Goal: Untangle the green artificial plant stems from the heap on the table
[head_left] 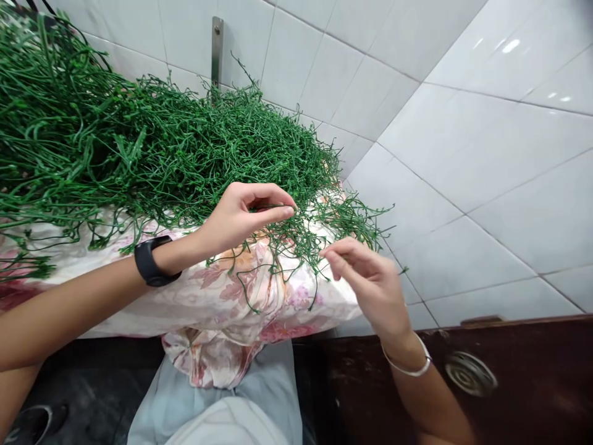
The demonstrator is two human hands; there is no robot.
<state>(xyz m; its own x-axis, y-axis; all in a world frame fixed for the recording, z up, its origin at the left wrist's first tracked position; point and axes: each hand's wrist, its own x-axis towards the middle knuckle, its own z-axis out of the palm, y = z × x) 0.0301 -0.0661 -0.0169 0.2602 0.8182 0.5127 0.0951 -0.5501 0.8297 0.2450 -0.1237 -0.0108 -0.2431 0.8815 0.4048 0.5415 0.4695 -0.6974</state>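
Observation:
A large heap of thin green stems (194,142), many ending in small bud-like tips, lies on a floral cloth (222,303). My left hand (245,213), with a black band on its wrist, hovers over the heap's near edge. Its thumb and index finger are pinched on a thin green stem, of which only a short piece shows between them. To the right and lower, my right hand (370,284) has thumb and fingertips pressed together beside loose stems (306,241). Whatever is in that pinch is too small to make out.
White wall tiles (472,161) rise behind and to the right of the heap. A metal strip (217,52) stands upright against them. At the lower right is a dark brown surface (523,383) with a round metal piece (471,373). The cloth hangs over my lap (259,402).

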